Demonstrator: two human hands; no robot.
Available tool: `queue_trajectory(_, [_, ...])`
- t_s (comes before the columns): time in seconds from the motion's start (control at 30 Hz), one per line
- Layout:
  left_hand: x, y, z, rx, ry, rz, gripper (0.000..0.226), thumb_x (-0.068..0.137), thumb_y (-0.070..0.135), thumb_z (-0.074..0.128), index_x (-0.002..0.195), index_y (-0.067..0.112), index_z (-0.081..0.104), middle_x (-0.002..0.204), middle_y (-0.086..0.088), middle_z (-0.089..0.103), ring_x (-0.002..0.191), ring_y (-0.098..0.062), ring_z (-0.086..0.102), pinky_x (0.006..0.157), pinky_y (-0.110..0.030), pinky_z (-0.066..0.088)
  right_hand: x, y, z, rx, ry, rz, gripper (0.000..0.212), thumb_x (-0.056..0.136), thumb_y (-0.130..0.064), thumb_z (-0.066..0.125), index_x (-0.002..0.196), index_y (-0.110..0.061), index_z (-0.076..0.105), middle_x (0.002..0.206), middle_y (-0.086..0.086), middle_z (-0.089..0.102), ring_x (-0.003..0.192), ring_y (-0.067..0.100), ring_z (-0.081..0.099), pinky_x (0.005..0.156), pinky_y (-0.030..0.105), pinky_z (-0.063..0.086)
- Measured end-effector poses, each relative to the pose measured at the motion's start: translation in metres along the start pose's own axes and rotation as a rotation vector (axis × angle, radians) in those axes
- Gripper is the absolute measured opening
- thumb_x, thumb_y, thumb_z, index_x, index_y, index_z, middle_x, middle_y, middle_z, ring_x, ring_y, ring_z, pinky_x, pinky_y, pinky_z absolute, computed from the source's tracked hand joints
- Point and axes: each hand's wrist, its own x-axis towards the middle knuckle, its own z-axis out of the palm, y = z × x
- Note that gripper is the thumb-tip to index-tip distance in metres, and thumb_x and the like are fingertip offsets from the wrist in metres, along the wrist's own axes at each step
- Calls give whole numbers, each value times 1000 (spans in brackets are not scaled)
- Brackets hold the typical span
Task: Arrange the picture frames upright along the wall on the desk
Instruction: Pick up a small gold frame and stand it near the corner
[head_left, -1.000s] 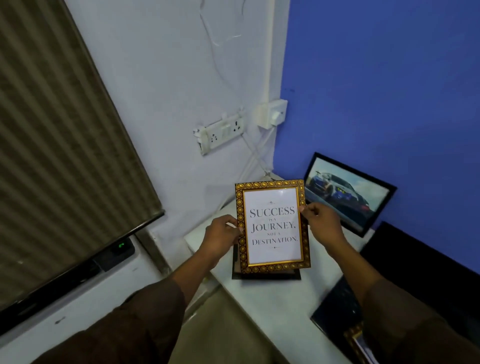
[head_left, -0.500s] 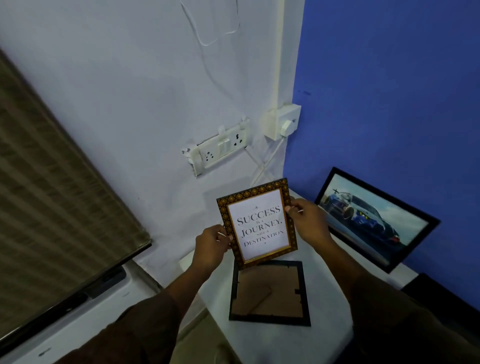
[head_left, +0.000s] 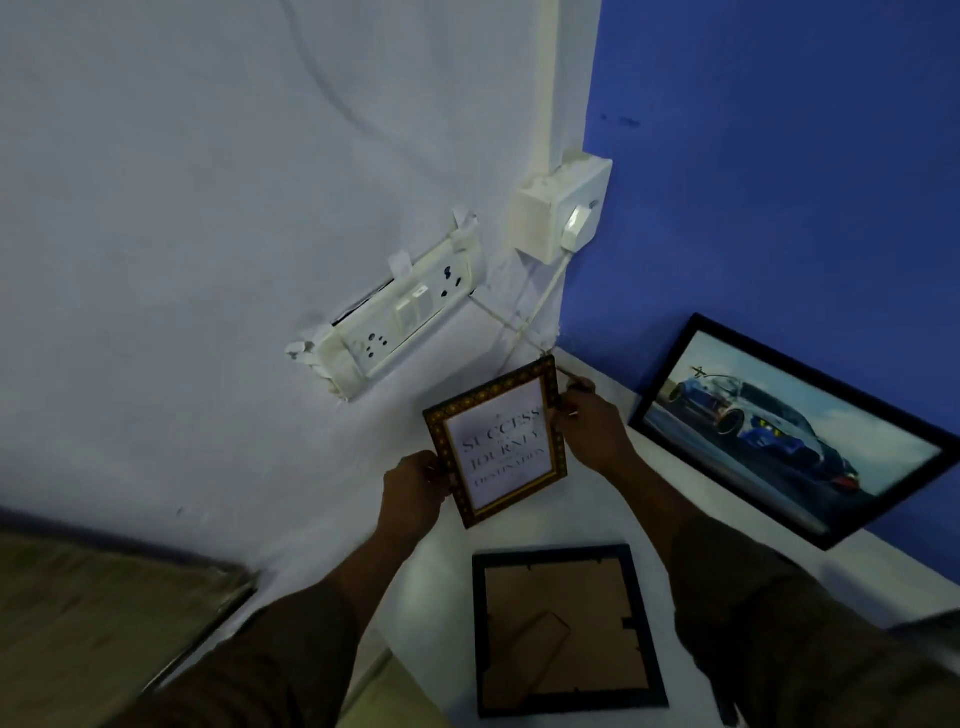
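Three picture frames in view. At centre, a gold-patterned frame (head_left: 496, 446), held above the white bench (head_left: 447, 587), tilted, its print reading "SUCCESS … JOURNEY … DESTINATION", the smaller words between too blurred to read. Left hand (head_left: 415, 491) at the frame's lower left edge, fingers clasped on it; right hand (head_left: 589, 428) at the upper right edge, fingers (head_left: 569, 410) pinching the border. Below centre, a black frame (head_left: 566, 629) lying face down on the bench, brown backing board and folded stand showing. At right, a wide black frame with a blue car picture (head_left: 784, 431), leaning upright against the blue wall (head_left: 779, 156), lower edge on the bench. No legible writing on the car picture.

On the white wall (head_left: 208, 182), left of centre, one switch-and-socket panel (head_left: 395, 317), loose and tilted, with two sockets and two switches. Just right of it, one white box (head_left: 558, 208) with one plug (head_left: 574, 231) and a cable running down toward the corner. Brown sleeves along the bottom edge.
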Motion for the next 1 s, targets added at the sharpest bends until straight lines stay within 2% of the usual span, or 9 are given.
queue_trajectory(0.13, [26,-16,6,2,15,-27,18,87,9,70,74,-1,63,78,-18,72,76,-36,71,71,-46,59,29,-3,17,33,-29,46,26,99,-18,54,100,3,69,98,17,72,93,31,68,85,41,54])
queue_trajectory(0.3, [46,-26,12,18,62,-36,10,89,9,69,94,-1,70,91,-19,74,85,-35,71,79,-45,57,50,-2,31,49,-15,24,24,98,-12,54,105,6,68,98,20,73,90,33,68,83,46,56])
queue_trajectory(0.43, [47,-19,19,113,58,-63,18,91,16,67,104,3,68,105,-14,74,96,-30,71,85,-34,52,59,1,32,41,-14,-30,17,98,-12,58,99,1,69,96,18,74,84,25,67,77,41,57])
queue_trajectory(0.57, [45,-14,22,34,91,-135,23,90,20,69,106,2,65,100,-14,75,93,-30,71,82,-32,52,59,3,30,75,-52,-32,30,99,-16,60,125,0,63,116,18,70,106,30,67,94,48,55])
queue_trajectory(0.7, [36,-17,21,-62,88,-165,27,86,20,75,103,3,62,92,-10,72,89,-28,70,82,-36,56,49,15,32,128,-55,56,57,98,-22,63,149,-4,45,142,19,56,128,30,56,107,38,46])
queue_trajectory(0.77, [30,-19,21,-115,49,-228,31,84,20,77,105,5,60,92,-9,70,92,-30,70,83,-38,57,39,24,31,162,-46,87,58,97,-22,65,150,-7,45,142,18,55,126,28,56,101,29,44])
queue_trajectory(0.83, [23,-24,23,-96,-31,-276,39,83,24,77,111,6,57,101,-14,70,97,-30,68,82,-35,56,22,36,27,173,-30,117,55,96,-23,67,146,-9,49,138,17,57,119,25,58,94,24,41])
queue_trajectory(0.93, [-2,-29,32,-65,-190,-368,52,84,34,76,122,8,52,118,-16,65,102,-25,63,74,-25,49,-21,63,22,105,-38,188,52,96,-27,68,143,-12,52,135,17,59,113,22,58,93,26,44])
queue_trajectory(1.0, [-28,-37,41,-60,-271,-426,58,84,40,74,128,10,51,125,-13,60,113,-28,60,85,-30,50,-55,87,25,61,-89,267,57,96,-30,68,146,-13,48,140,18,57,122,26,57,101,33,47])
